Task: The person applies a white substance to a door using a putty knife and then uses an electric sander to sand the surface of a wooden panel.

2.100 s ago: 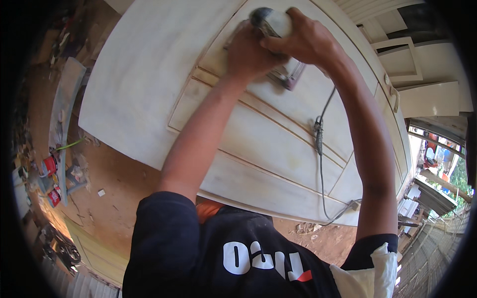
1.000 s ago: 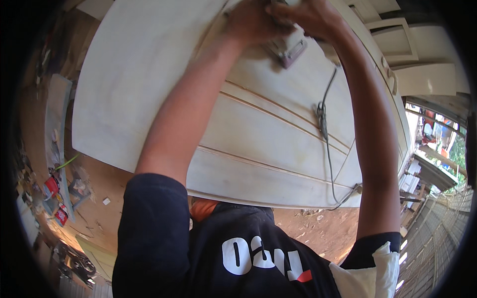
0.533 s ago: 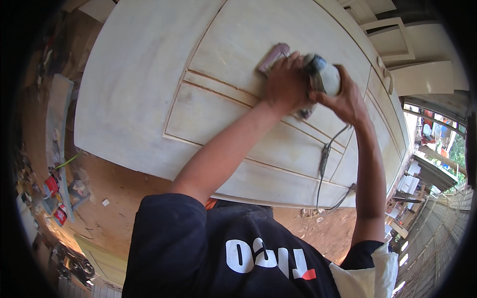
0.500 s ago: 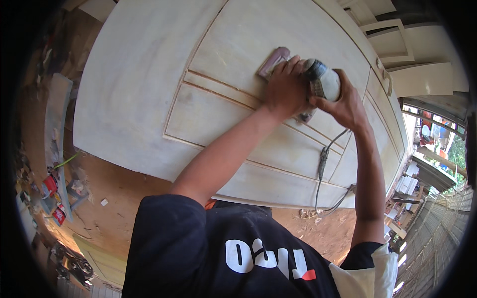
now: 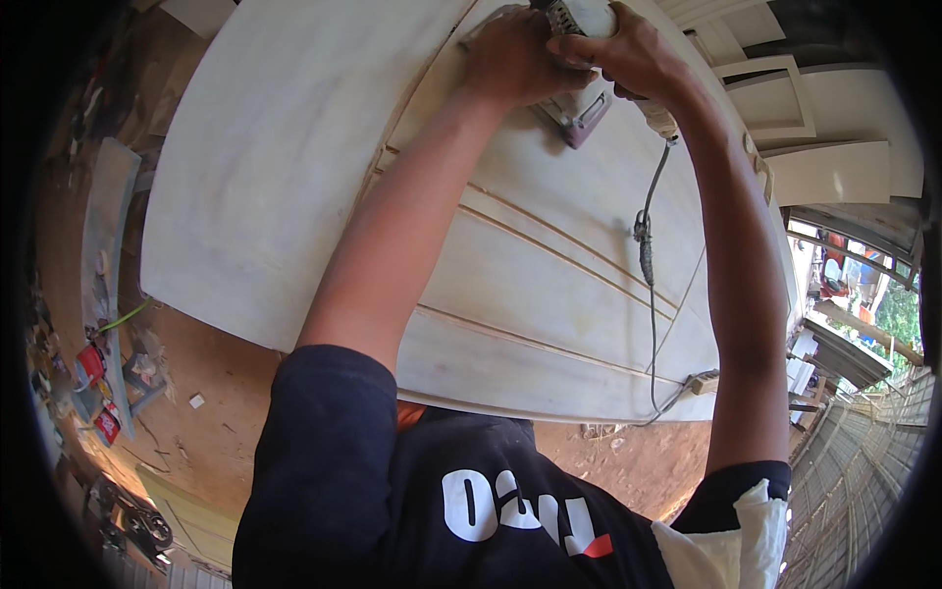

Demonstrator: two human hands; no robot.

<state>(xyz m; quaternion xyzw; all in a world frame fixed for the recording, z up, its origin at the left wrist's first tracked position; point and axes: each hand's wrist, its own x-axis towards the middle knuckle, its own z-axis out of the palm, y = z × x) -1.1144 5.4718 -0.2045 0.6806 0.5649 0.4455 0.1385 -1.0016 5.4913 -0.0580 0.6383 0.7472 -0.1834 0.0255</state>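
2 bare hands grip 1 power sander (image 5: 587,18), which sits on the upper part of 1 large pale panel (image 5: 510,344), its top cut by the upper edge of the view. The left hand (image 5: 518,57) is closed over the sander's base and side, some of its fingers hidden; the right hand (image 5: 638,51) curls around the rounded body, thumb stretched toward the left hand.

The sander's base is long and narrow. Its long axis runs slantwise from upper left to lower right, with the mauve-edged corner (image 5: 579,128) at the lower right, toward the person. The body's tail end also points down and to the right, and from it hangs 1 dark cord (image 5: 652,324) with 1 thickened joint (image 5: 644,240). The cord drops to the panel's near edge and loops beside 1 small block (image 5: 703,382).

2 close-set grooves (image 5: 569,245) cross the panel at a slant. At the left, well apart from the hands, are 1 grey-blue board (image 5: 106,236), 2 red packets (image 5: 89,366) and 1 small white scrap (image 5: 196,400) on the brown ground (image 5: 231,393).
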